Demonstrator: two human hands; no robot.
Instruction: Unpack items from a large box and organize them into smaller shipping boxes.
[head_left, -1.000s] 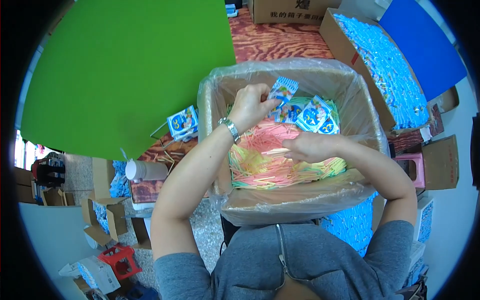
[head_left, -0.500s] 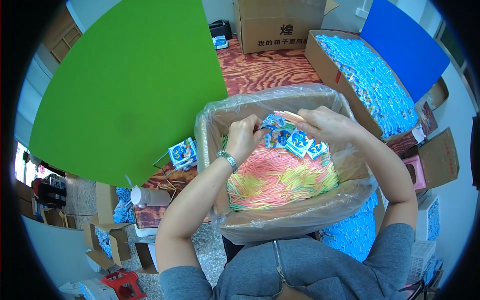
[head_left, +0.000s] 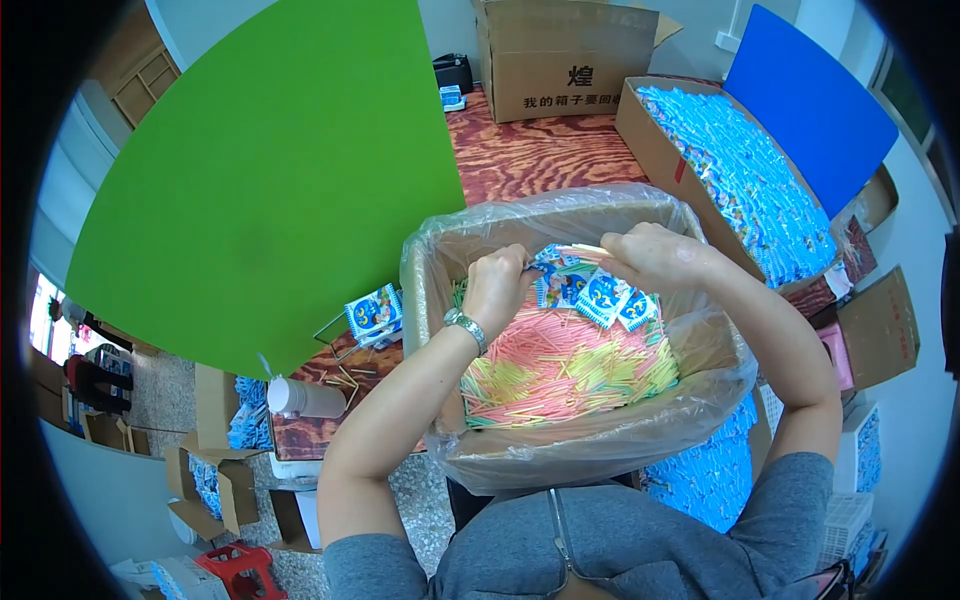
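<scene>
My left hand (head_left: 497, 292), a metal watch on its wrist, pinches the edge of a small blue-and-white packet (head_left: 547, 260) above the plastic-lined carton (head_left: 575, 458). In my right hand (head_left: 655, 256) is a small bundle of thin pastel sticks (head_left: 583, 251), its tips at the packet's upper edge. Whether any tips are inside the packet I cannot tell. Several more packets (head_left: 603, 296) lie just below my hands, on a mass of loose pink, yellow and green sticks (head_left: 550, 365) in the carton.
To the left stands a large green board (head_left: 265, 190), with packets on a wire stand (head_left: 374, 313) and a white bottle (head_left: 305, 399) nearby. A long carton of blue packets (head_left: 745, 175) sits at the far right, before a blue board (head_left: 815, 105). Behind is a big cardboard box (head_left: 560, 60).
The whole view has shifted slightly, so the scene sits lower. The stick bundle in my right hand lies more level beside the packet. Both hands keep their hold.
</scene>
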